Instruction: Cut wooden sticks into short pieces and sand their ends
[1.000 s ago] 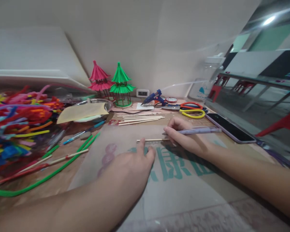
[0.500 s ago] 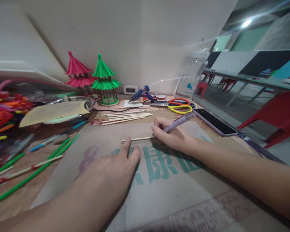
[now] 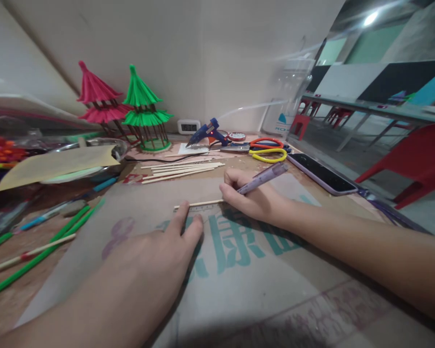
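Observation:
My right hand is closed around a pale purple pen, its tip hidden behind the fingers at the right end of a thin wooden stick. With fingers apart, my left hand presses the stick's left end down with a fingertip. A clear ruler lies along the stick's near side, on a translucent sheet over printed cardboard. Beyond my hands lies a bundle of similar sticks.
A pink model tower and a green one stand at the back left. Behind the sticks are a blue glue gun, scissors and a small clock. A phone lies right; green stems lie left.
The view has shifted, so most things sit a little further left and higher. Both hands keep the same hold on pen and stick.

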Demonstrator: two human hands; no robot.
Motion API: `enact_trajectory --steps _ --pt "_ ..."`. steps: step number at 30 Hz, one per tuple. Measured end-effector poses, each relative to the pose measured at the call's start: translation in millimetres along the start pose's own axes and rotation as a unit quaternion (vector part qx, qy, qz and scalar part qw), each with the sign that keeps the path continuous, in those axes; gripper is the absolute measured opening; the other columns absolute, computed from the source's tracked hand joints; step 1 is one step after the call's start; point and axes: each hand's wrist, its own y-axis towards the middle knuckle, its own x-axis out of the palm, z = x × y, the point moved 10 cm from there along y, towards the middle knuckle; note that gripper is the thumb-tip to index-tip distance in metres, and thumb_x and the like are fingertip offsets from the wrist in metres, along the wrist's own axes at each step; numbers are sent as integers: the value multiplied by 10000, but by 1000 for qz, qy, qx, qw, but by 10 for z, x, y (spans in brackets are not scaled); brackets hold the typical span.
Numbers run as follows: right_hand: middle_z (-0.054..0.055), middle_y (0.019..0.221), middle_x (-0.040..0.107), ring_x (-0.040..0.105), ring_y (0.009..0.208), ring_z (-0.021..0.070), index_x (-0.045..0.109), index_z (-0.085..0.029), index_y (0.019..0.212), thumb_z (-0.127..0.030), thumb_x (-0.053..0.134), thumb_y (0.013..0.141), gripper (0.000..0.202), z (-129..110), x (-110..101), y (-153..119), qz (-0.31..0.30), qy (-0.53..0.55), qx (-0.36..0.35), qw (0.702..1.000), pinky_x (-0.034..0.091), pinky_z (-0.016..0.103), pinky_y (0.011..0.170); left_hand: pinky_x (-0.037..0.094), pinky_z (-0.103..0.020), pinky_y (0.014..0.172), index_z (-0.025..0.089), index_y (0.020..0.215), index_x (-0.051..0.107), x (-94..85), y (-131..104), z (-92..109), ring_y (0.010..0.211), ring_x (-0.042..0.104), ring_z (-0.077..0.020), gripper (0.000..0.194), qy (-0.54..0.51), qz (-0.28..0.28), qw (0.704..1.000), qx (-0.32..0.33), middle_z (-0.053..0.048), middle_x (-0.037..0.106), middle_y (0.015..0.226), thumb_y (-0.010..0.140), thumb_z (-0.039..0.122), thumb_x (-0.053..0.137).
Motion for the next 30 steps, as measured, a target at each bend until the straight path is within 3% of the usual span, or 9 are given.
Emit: enact_trajectory --steps 7,15,24,30 --pt "-48 584 409 392 542 120 351 -243 696 -324 432 897 232 6 26 -9 -12 -10 2 1000 270 276 533 534 -657 973 296 1522 459 -3 -1 13 952 768 -351 748 -4 3 1000 -1 -131 364 1613 838 17 342" --pt "-40 604 416 408 558 131 362 -242 712 -336 431 906 227 35 43 -20 -18 -15 13 1000 275 283 542 632 -511 845 281 1538 436 -19 -1 33 891 783 -305 770 28 -13 1000 -4 -128 350 1616 828 5 324" --pt "-36 600 412 400 580 137 357 -243 716 -341 437 910 231 47 48 -29 -28 -13 34 999 300 273 551 600 -575 899 280 1458 549 -95 1 14 829 791 -310 738 -2 67 998 8 -137 471 1541 796 5 375" --pt "-37 606 419 403 573 133 361 -241 720 -339 438 910 227 53 49 -28 -25 -14 30 999 293 272 545 631 -515 838 275 1482 519 -61 -6 7 882 785 -317 745 -12 53 999 3 -129 456 1560 806 1 369"
